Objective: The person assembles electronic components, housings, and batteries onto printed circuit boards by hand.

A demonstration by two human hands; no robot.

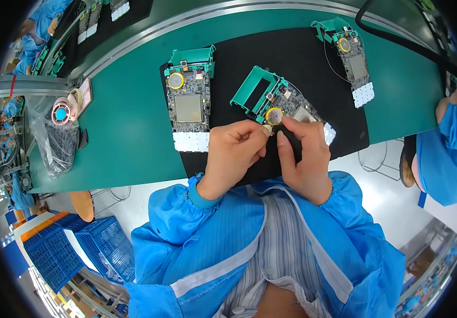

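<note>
A circuit board [295, 105] with a green plastic frame [255, 91] at its far-left end lies tilted on the black mat in front of me. A yellow-rimmed round coin cell [274, 116] sits on the board near that frame. My left hand [235, 153] is closed in a pinch at the board's near edge, just below the coin cell. A small pale bit shows at its fingertips, too small to name. My right hand [308, 159] has thumb and index finger apart, the index tip at the coin cell's right edge and the thumb by the board's near edge. Its other fingers are curled and partly hidden.
Similar boards with green frames lie at the left [189, 106] and far right [355, 66] of the black mat [228, 53]. A tape roll [61, 112] and plastic bag [56, 151] are on the green table's left. A black cable [414, 47] arches at right; a co-worker's blue sleeve [445, 153] is beyond.
</note>
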